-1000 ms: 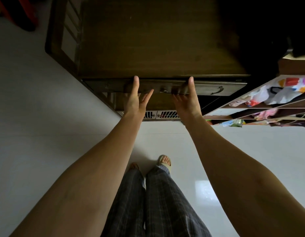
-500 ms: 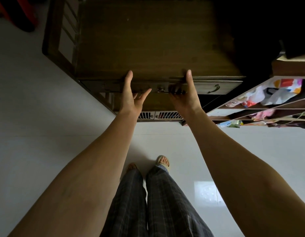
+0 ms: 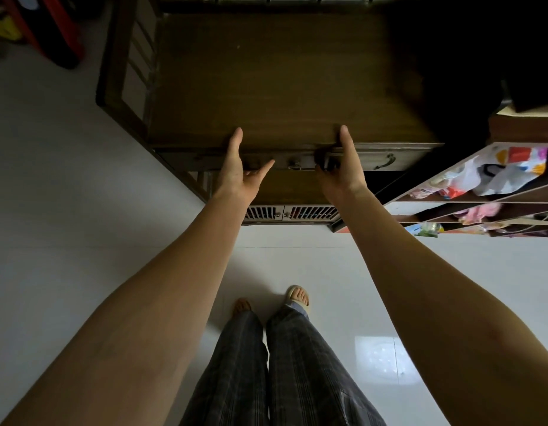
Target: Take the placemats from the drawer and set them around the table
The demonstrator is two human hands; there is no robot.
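We are standing at the dark wooden cabinet (image 3: 282,81) with both arms stretched toward the drawer (image 3: 297,159) at twelve o'clock from our feet. The drawer front is sitting flush or nearly flush under the cabinet top, and no placemats are showing; in our judgement they are lying inside it, out of sight.

Our left hand (image 3: 238,170) is turned palm inward, its forefinger pointing up over the top edge and its thumb angling toward three o'clock. The other fingers are disappearing toward the drawer front, so we cannot tell whether they are gripping a handle there. Our right hand (image 3: 343,167) is mirroring it; its lower fingers are curling into a dark spot on the front, but whether they are hooking a pull there is too dim to tell.

To do this step well, we are judging that both hands should be drawing straight back toward six o'clock with even force, so the drawer is not skewing on its runners. A small keyhole or knob (image 3: 294,166) is sitting between our hands, and a curved handle (image 3: 386,161) is hanging at three o'clock of the right hand. The shelf of bags (image 3: 497,176) is standing near at the right, so we are keeping the right elbow tucked in.
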